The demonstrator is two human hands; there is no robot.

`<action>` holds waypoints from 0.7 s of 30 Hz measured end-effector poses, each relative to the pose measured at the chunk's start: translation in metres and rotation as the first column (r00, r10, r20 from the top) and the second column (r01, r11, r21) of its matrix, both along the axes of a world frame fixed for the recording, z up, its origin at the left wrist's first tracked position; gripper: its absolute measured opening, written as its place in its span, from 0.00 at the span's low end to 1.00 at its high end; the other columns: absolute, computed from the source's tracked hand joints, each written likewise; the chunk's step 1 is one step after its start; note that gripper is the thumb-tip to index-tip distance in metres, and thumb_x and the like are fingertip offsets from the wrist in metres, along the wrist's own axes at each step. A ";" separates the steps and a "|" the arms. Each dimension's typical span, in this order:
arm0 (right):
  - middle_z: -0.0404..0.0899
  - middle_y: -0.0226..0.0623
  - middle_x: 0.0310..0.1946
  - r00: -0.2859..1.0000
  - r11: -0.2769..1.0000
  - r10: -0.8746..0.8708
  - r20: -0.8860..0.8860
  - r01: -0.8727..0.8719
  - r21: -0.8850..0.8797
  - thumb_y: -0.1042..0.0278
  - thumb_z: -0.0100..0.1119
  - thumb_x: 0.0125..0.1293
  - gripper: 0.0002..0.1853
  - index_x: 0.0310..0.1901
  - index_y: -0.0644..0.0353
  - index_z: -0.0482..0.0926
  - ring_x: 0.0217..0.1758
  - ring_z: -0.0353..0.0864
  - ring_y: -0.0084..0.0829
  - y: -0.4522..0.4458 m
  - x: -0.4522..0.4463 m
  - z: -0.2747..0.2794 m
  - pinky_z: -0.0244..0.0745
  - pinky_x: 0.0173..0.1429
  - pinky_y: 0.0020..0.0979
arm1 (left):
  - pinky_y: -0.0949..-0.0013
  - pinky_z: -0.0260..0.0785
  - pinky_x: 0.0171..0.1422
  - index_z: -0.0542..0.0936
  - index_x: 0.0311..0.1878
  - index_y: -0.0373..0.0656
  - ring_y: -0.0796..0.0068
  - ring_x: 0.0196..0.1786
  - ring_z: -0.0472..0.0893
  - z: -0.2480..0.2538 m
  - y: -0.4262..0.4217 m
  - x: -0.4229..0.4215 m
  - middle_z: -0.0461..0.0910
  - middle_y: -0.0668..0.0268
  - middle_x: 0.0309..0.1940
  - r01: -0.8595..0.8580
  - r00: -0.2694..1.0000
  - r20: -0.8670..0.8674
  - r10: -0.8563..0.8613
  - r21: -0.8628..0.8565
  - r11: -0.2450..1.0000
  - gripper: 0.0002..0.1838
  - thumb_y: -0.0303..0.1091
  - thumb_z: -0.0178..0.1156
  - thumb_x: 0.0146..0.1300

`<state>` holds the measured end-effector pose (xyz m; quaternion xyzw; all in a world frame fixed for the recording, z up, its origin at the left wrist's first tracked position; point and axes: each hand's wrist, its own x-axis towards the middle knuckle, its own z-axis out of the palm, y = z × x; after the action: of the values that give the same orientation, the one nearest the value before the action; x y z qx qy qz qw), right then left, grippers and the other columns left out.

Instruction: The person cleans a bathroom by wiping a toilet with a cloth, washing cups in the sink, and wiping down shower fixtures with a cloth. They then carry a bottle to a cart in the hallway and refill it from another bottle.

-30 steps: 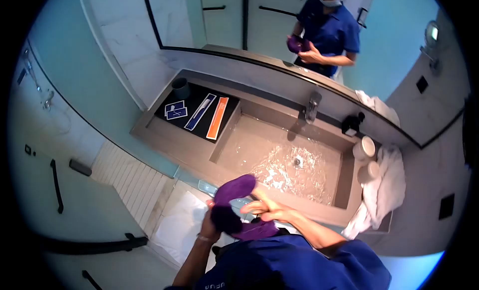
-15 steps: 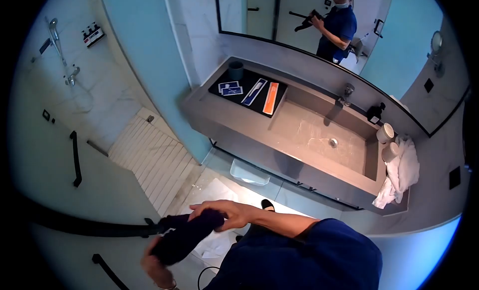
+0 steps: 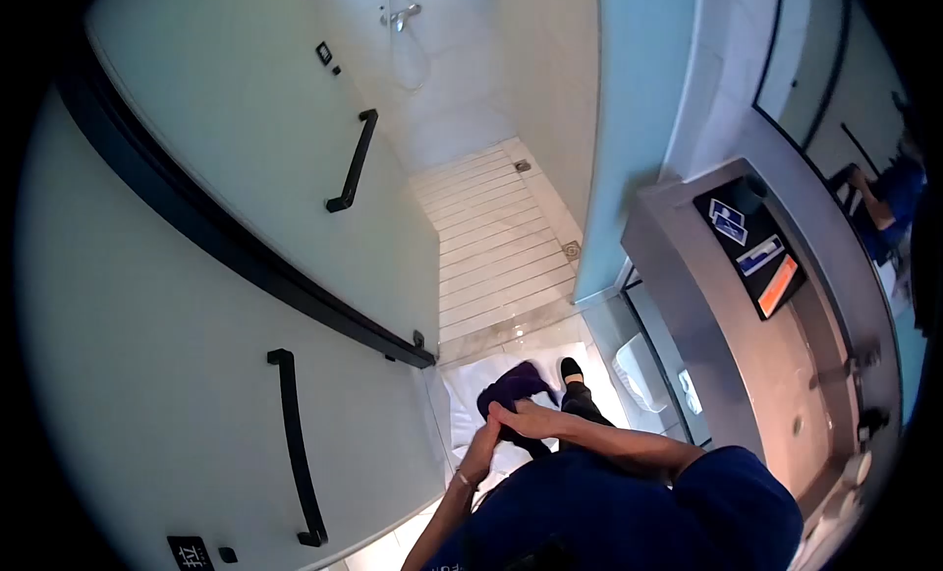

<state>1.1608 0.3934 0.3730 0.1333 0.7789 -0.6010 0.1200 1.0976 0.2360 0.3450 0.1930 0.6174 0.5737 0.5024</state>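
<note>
Head view: purple cloth (image 3: 513,382) is in front of the body, over white fabric (image 3: 466,392) on the floor. Left hand (image 3: 531,420) appears to have its fingers closed on the near part of the cloth; right hand (image 3: 477,455) meets it, but blur and overlap hide its fingers, so cannot tell if they grip too.

Main risk, as judged: a drop. The far part of the cloth is loose beyond the hands, so a weak hold or a change of grip could let it slide down onto the white fabric or the shoe (image 3: 571,371).

Footing: the white fabric looks rumpled and lies beside the shoe; a foot could catch an edge or slide with it. Bright spots near the shower sill (image 3: 535,323) may be water, maybe slippery; can't confirm.

Snagging: door handle (image 3: 293,448) sticks out at left, well apart from the cloth; a wide swing of the right arm could bump it. At right, a careless turn could brush the surface (image 3: 678,261) and jostle the orange packet (image 3: 778,284) or dark cup (image 3: 751,192).
</note>
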 end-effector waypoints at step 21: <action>0.77 0.52 0.50 0.510 0.541 0.812 -0.284 -0.840 0.040 0.41 0.50 0.65 0.32 0.55 0.65 0.73 0.51 0.78 0.39 0.276 -0.065 0.171 0.69 0.59 0.36 | 0.63 0.70 0.51 0.80 0.46 0.42 0.59 0.42 0.80 0.111 0.221 -0.202 0.80 0.61 0.42 -0.834 0.441 0.059 0.896 0.395 0.385 0.14 0.38 0.58 0.61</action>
<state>1.0961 0.6695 0.5435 -0.3429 0.7245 -0.5220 0.2917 0.8956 0.4570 0.4564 -0.0216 0.5460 0.8370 0.0294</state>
